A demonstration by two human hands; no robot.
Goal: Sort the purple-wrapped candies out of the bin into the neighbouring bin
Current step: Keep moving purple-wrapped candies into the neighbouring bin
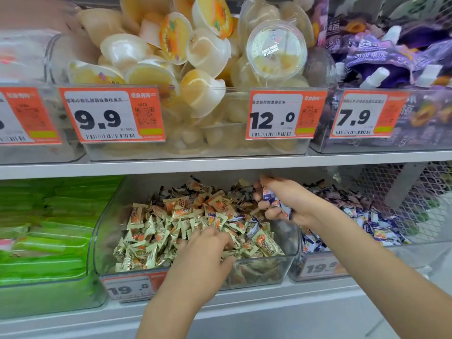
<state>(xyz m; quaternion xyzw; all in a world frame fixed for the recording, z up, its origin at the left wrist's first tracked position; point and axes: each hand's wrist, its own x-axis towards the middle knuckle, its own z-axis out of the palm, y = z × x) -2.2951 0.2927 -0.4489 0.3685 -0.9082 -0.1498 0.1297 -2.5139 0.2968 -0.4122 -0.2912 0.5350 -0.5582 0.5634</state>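
So my right hand (286, 204) has a little clutch of purple-and-white wrapped candies (271, 198) pinched in curled fingers, up over the back right corner of the clear plastic middle bin (292, 243). The neighbouring clear bin on the right (318, 267), already full of the same purple wrappers, lies directly to that hand's right, just past the shared wall, so the drop is a short sideways swing, and the right hand is obviously the nearer one for it.

My left hand (208, 250) is down in the front of the middle bin, fingers bent into the pile of cream-and-orange wrapped candies (151, 231). Can't honestly tell if it's got hold of anything. A few purple strays (253, 227) are still mixed in, lying just up and right of those fingers, long axis roughly slanting toward the right bin.

Labels: orange-and-white price tags read 19.8 on my bin (132, 288) and what looks like 19.8 next door (320, 266). Shelf above shows 9.9 (111, 115), 12.0 (283, 116) and 7.9 (367, 116). Wrapper print is too blurry to read.
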